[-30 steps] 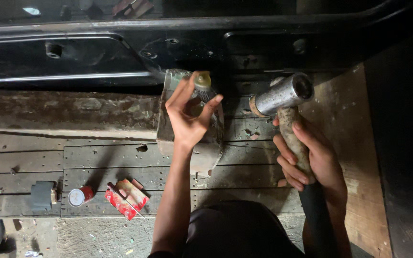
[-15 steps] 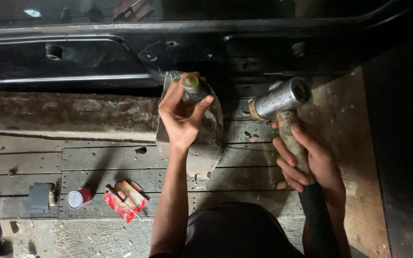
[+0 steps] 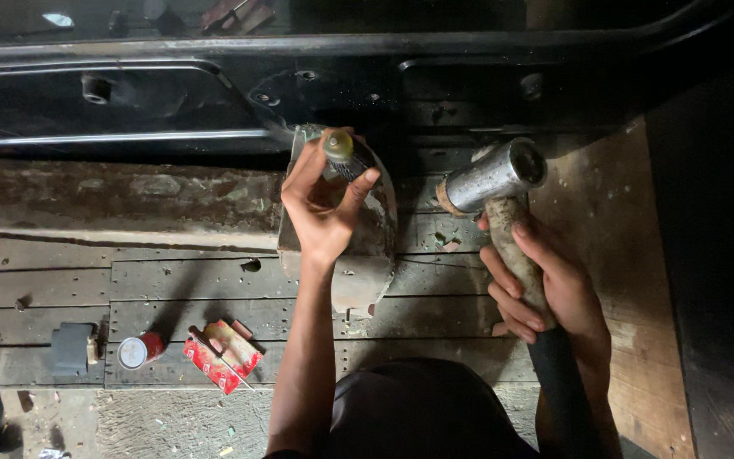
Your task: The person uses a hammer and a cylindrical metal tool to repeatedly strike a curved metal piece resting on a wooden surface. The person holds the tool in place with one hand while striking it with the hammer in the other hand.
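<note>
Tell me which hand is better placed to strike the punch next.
Probably the right hand: it grips the hammer beside the punch, which the left hand steadies on the metal part.

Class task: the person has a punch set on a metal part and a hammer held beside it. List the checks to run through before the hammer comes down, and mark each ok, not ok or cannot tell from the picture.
1. Left hand grips the punch: ok, fingers wrap it below its yellowish top.
2. Punch top free of fingers: ok, the top shows above the thumb and fingertips.
3. Punch tip seated on the metal part: cannot tell, the hand hides the tip.
4. Right hand holds the hammer firmly: ok, fingers close round the handle.
5. Hammer head apart from the punch: ok, a gap shows between them.
6. Metal part rests steady on the planks: cannot tell.
</note>
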{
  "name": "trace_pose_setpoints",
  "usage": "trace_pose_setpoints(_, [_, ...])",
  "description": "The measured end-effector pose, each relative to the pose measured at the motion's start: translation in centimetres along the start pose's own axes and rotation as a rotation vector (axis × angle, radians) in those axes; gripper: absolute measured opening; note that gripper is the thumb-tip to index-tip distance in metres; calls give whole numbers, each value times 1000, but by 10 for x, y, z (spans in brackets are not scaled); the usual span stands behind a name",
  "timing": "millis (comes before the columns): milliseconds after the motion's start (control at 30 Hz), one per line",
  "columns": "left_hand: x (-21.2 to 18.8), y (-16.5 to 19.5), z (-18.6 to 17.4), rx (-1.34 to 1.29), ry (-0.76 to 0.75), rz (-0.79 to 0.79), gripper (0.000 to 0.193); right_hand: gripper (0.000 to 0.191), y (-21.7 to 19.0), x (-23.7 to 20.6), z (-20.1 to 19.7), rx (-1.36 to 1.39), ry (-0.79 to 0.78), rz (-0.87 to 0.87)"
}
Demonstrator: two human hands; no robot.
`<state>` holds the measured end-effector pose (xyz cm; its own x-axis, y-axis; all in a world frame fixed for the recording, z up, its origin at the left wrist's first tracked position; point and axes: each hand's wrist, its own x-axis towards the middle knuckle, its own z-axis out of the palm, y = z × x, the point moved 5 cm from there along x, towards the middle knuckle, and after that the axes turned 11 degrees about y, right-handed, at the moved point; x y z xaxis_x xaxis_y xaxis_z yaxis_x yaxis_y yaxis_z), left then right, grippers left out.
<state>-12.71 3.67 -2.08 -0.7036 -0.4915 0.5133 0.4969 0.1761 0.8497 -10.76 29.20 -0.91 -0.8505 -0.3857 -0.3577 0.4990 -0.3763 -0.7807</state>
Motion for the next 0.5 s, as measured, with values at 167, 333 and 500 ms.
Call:
trace_pose_setpoints(167, [1,-1,1,-30,-14,-14,50,40,5,0,-4,-1,3,21])
trace_pose_setpoints(333, [1,-2,4,-17,-44,4,54,40,4,4,-2,13,-61,45])
trace_pose_setpoints(500, [-1,-8,5,-6,-48,-4,56,38,-25,13,25,-33,-207,-31])
